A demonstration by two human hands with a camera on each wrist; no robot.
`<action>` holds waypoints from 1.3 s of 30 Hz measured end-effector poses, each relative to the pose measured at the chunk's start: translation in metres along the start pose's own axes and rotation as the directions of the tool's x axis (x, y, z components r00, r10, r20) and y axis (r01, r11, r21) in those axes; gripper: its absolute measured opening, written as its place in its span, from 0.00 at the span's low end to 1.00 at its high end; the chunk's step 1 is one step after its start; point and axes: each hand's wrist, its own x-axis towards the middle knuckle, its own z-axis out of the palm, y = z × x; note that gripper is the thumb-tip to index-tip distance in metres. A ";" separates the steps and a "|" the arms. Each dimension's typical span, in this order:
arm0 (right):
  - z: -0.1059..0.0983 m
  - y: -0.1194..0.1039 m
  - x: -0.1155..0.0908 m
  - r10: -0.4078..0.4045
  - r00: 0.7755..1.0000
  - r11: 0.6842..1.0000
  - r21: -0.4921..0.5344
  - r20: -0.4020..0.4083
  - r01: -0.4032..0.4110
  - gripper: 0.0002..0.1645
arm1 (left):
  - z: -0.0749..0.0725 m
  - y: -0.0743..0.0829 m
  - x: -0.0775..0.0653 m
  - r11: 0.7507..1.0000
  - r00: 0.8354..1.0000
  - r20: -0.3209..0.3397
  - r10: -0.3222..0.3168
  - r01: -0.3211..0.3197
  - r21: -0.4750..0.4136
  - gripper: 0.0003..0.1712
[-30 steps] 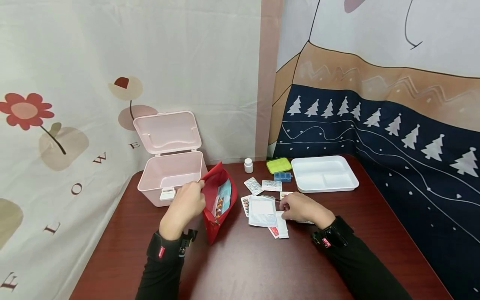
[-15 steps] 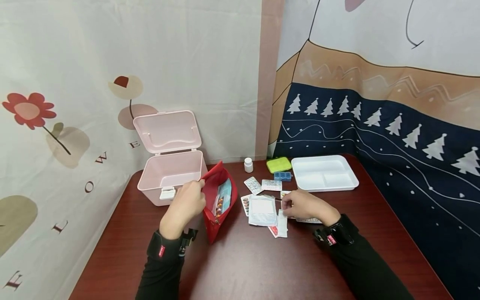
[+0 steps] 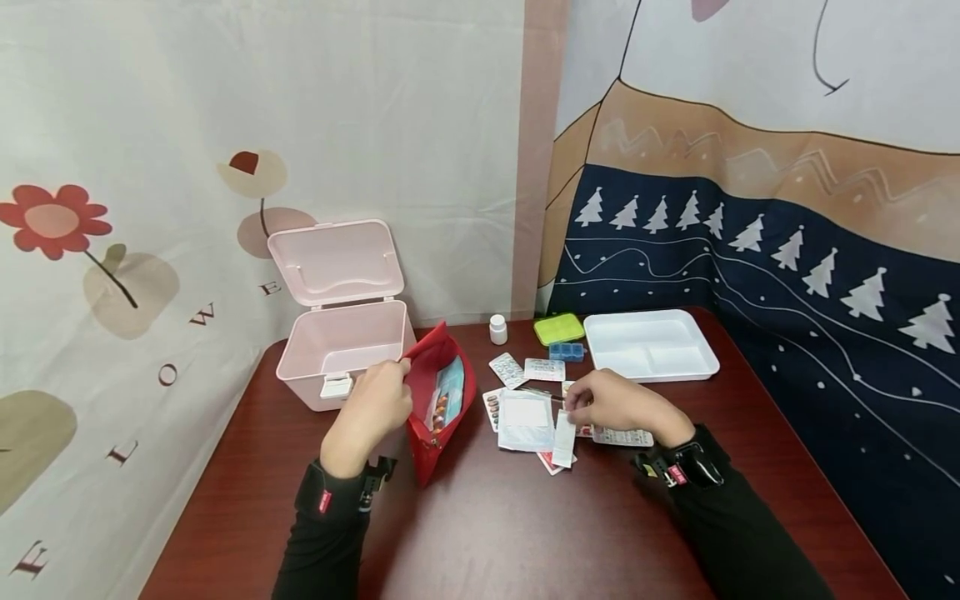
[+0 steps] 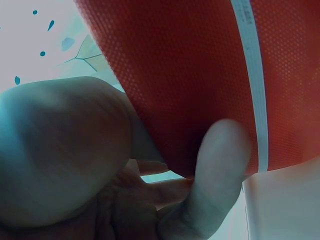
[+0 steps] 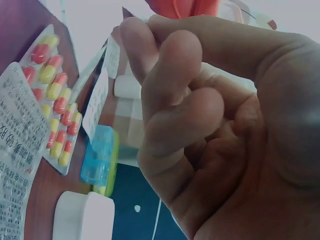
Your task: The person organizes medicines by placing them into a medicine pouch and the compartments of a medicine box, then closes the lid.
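Observation:
My left hand (image 3: 375,404) grips the edge of a red zip pouch (image 3: 425,450), holding its mouth wide. Inside the pouch show a pale blue packet (image 3: 451,385) and colourful capsules (image 3: 441,408). In the left wrist view, the thumb (image 4: 225,155) presses on the red fabric (image 4: 175,65). My right hand (image 3: 618,402) pinches the top end of a narrow white packet (image 3: 563,442) between thumb and fingertips. That packet slants beside a square white packet (image 3: 524,419) and overlaps a red-and-white packet (image 3: 551,463). A silver blister pack (image 3: 626,437) lies under the right wrist.
A pink box (image 3: 300,367) with raised lid stands behind the left hand. Farther back are a white bottle (image 3: 498,330), green case (image 3: 558,329), blue pill box (image 3: 566,352) and white divided tray (image 3: 697,367). More blister packs (image 3: 544,370) lie mid-table.
The right hand has shifted slightly right, raising and tilting the narrow white packet. More of the blister pack beneath the right hand now shows. The left hand and pouch stay put.

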 end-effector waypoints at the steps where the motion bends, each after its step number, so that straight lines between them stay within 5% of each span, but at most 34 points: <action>1: 0.000 0.000 0.000 -0.001 1.000 1.000 0.001 -0.010 0.001 0.02 | 0.000 0.000 0.000 1.000 1.000 -0.002 0.004 -0.004 0.005 0.21; 9: 0.000 -0.009 0.007 0.036 0.984 0.996 0.090 -0.174 -0.020 0.05 | 0.003 0.001 0.002 1.000 1.000 0.011 -0.011 0.012 -0.008 0.24; 20: -0.005 -0.043 0.028 0.141 0.909 0.974 0.219 -0.392 -0.057 0.11 | 0.001 0.003 0.001 1.000 1.000 0.003 -0.002 0.002 -0.008 0.23; 28: 0.003 -0.077 0.049 0.150 0.903 0.958 0.285 -0.403 -0.032 0.11 | 0.000 0.002 0.001 1.000 1.000 0.003 0.000 0.000 -0.003 0.23; 39: 0.037 -0.110 0.095 0.054 0.907 0.991 0.131 -0.418 0.001 0.07 | 0.000 0.000 0.001 1.000 1.000 -0.010 0.014 -0.014 0.004 0.22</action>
